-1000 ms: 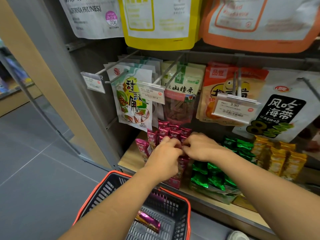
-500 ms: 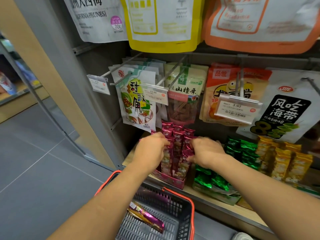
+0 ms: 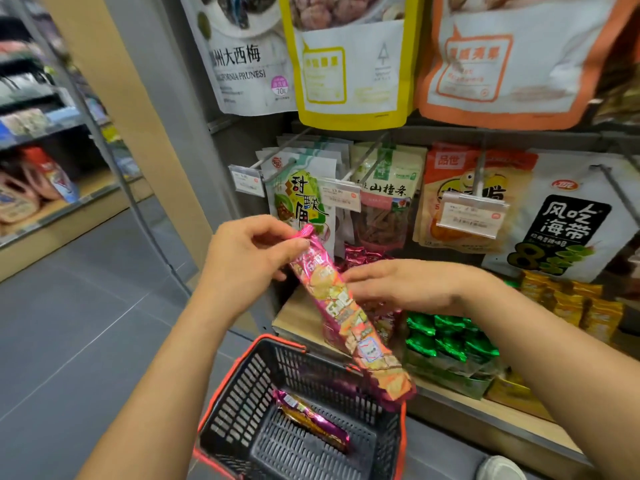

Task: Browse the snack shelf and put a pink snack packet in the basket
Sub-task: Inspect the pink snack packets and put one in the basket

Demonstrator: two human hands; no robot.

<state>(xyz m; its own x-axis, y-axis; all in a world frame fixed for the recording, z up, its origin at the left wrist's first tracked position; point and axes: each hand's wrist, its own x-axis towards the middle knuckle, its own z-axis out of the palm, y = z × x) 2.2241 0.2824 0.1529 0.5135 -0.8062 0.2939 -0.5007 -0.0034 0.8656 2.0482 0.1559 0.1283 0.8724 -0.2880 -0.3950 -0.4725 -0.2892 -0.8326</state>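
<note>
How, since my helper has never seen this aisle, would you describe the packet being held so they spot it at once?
Find the orange-rimmed black basket below the snack shelf. Just above it, the left hand pinches the top of a long pink packet hanging aslant. Unlike the pink packets standing on the shelf, it is held in mid-air.

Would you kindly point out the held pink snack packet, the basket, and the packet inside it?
pink snack packet (image 3: 349,323): head view, mid front.
basket (image 3: 239,396): head view, left wall.
packet inside basket (image 3: 311,419): head view, wrapper middle.
</note>
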